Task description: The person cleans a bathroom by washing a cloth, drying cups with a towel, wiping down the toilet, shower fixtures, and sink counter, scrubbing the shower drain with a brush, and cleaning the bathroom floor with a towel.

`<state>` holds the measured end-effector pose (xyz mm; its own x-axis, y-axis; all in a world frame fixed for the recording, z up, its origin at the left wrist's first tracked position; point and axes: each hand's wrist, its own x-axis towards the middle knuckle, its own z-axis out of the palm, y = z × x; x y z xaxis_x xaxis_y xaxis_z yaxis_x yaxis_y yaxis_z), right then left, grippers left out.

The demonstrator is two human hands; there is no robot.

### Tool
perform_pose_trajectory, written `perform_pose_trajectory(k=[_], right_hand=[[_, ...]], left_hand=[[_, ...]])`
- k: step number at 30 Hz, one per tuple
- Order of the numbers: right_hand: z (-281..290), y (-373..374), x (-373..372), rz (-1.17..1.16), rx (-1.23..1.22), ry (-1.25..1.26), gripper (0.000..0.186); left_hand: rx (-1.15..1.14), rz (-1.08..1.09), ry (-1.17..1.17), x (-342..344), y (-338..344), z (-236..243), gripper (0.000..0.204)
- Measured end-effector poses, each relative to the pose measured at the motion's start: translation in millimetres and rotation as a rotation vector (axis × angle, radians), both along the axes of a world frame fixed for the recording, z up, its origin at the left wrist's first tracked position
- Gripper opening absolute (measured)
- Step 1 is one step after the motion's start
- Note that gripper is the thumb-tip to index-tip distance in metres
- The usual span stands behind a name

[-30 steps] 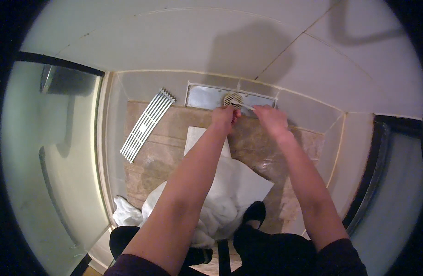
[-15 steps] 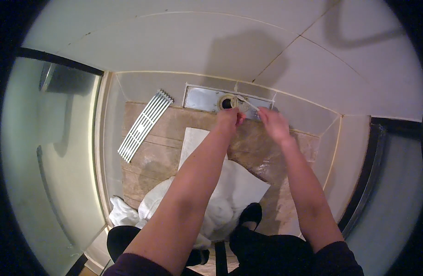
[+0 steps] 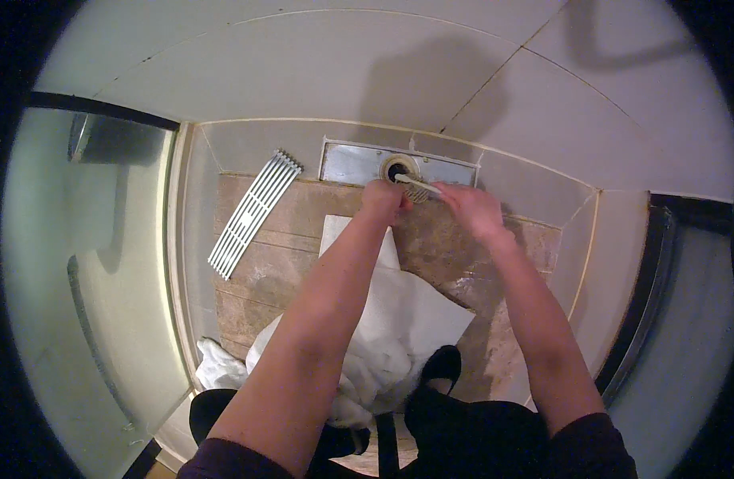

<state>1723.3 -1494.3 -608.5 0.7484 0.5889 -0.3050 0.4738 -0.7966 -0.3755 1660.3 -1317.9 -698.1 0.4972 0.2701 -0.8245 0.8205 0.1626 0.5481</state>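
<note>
The right grip (image 3: 472,211) is closed round the handle of a thin white tool (image 3: 419,185), whose far end reaches the dark mouth of the drain (image 3: 396,168) in the metal plate (image 3: 349,164) by the wall; whether that end has bristles is too small to tell. The round strainer (image 3: 418,193) is out of the drain, just beside it at the plate's near edge, partly under the tool. The left grip (image 3: 384,199) is right next to the strainer, fingers bent, but I cannot tell whether they pinch it. As for progress, the drain is uncovered and the slatted grate (image 3: 255,214) is off, on the floor (image 3: 439,255) to the left; neither strainer nor grate is back in place, and how clean the drain is inside does not show
</note>
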Motion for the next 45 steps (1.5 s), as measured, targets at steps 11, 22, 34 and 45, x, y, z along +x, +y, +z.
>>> perform_pose_trajectory(k=[11,22,34,45], right_hand=[[6,1,-2,-0.002,0.015,0.126,0.026],[-11,-4,10,0.067,-0.173,0.025,0.025],[-27,27,12,0.304,-0.231,-0.002,0.02],[-25,96,-7,0.007,0.122,0.095,0.029]], left_hand=[[0.223,0.106,-0.161,-30,43,21,0.013],[0.048,0.398,-0.076,-54,95,71,0.012],[1.068,-0.705,-0.266,-137,156,139,0.012],[1.103,-0.685,-0.483,-175,166,135,0.011]])
